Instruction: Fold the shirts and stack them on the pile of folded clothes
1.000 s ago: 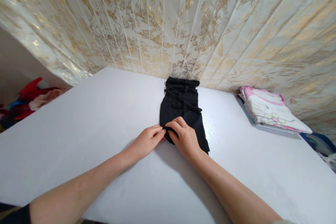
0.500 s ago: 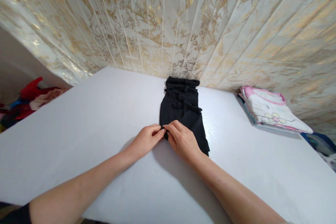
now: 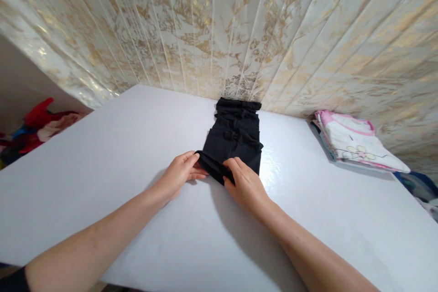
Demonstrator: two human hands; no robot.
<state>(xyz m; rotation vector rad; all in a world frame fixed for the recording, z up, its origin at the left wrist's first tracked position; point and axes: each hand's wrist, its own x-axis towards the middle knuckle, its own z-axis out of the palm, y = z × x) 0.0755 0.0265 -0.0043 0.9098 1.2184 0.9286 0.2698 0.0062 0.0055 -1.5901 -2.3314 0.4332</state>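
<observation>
A black garment lies lengthwise on the white table, gathered and wrinkled, with a bunched band at its far end by the curtain. I cannot tell what kind of garment it is. At its near left corner my left hand pinches the edge between thumb and fingers. My right hand grips the near edge farther right, fingers curled over the cloth. Between both hands the near edge is raised and partly folded over. The right hand hides part of that edge.
On the right of the white table sits a stack of folded clothes, a white and pink top uppermost. A gold-patterned curtain hangs along the back. Red and pink clothes are piled beyond the left edge.
My left hand has moved left and slightly up with the garment's corner. My right hand has shifted a little right. The near edge is now lifted and stretched between them.
</observation>
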